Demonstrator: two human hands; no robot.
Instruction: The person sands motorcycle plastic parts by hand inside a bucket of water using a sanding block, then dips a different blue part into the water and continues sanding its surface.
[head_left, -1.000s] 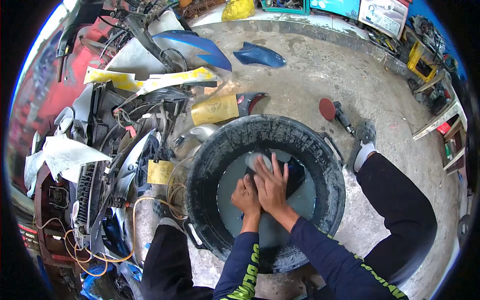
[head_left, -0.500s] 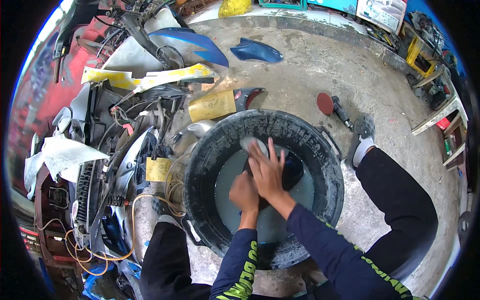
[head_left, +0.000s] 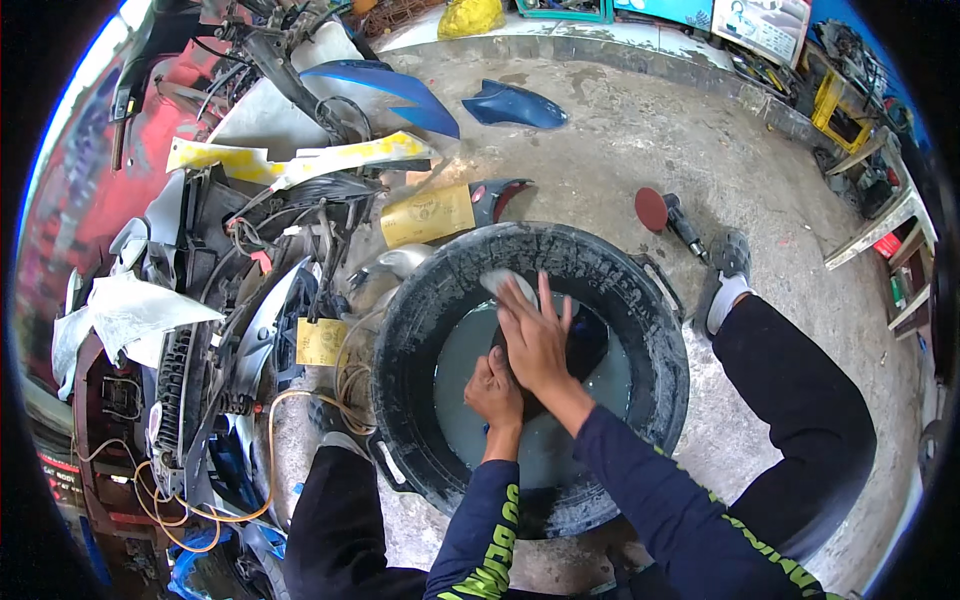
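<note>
"So, where is the dark piece [head_left: 588, 345]?"

"Inside the black tub [head_left: 403, 365], over the cloudy water [head_left: 602, 405] and slanting beneath the hands. How much of it is under the surface, I can't tell."

"And the hands?"

"The left hand [head_left: 493, 392] is curled closed at the near edge of the piece, thumb uppermost; it seems to be gripping it. The right hand [head_left: 535, 345] lies flat, its fingers spread across the top, with a pale pad [head_left: 497, 281] at the fingertips. That pad is blurred, so I can't make out what it is."

"What worries you?"

"Slipping, mainly. Wet surfaces give little friction, and only the left hand appears to steady the piece. If that grip loosened, the piece could twist or drop into the water. The pad could also slide out from under such an open hand, since no fingers seem wrapped around it."

"Anything in the tub?"

"Murky water could hide grit, and grit caught under the pad could scratch the surface."

"What about the floor?"

"The disc sander [head_left: 685, 228] lies just beside the right shoe [head_left: 733, 256]; a careless step could knock it. Over on the left, the orange hose [head_left: 271, 440] loops near the other foot, so standing up could mean a snag."
</note>
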